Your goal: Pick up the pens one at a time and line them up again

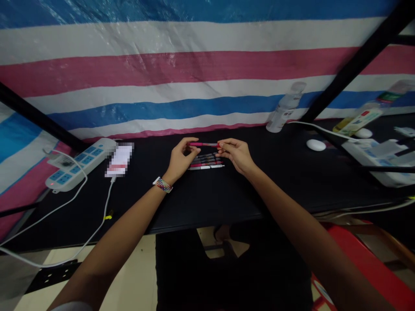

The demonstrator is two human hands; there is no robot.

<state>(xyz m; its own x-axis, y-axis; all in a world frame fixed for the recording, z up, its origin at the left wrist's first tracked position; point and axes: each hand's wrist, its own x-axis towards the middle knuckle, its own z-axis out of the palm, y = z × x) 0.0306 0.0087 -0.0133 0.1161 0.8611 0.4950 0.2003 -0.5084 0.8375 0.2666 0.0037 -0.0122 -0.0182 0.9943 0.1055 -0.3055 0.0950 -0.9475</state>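
A red pen (204, 144) with a clear section is held level between my two hands, just above the black table (253, 190). My left hand (182, 156) pinches its left end between thumb and fingers. At its right end, my right hand (235, 154) grips it with the fingertips. Right below lies a row of several pens side by side: dark ones (205, 158) at the top, a red one, and a white pen (207, 167) nearest me. My right fingertips are close to the ends of the dark pens; whether they touch I cannot tell.
At the left are a power strip (82, 164) and a phone (119, 160) on a white cable (106, 207). To the right stand a clear bottle (285, 108), a white mouse-like object (316, 145), a tilted bottle (363, 116) and another power strip (372, 160). Striped sheeting hangs behind.
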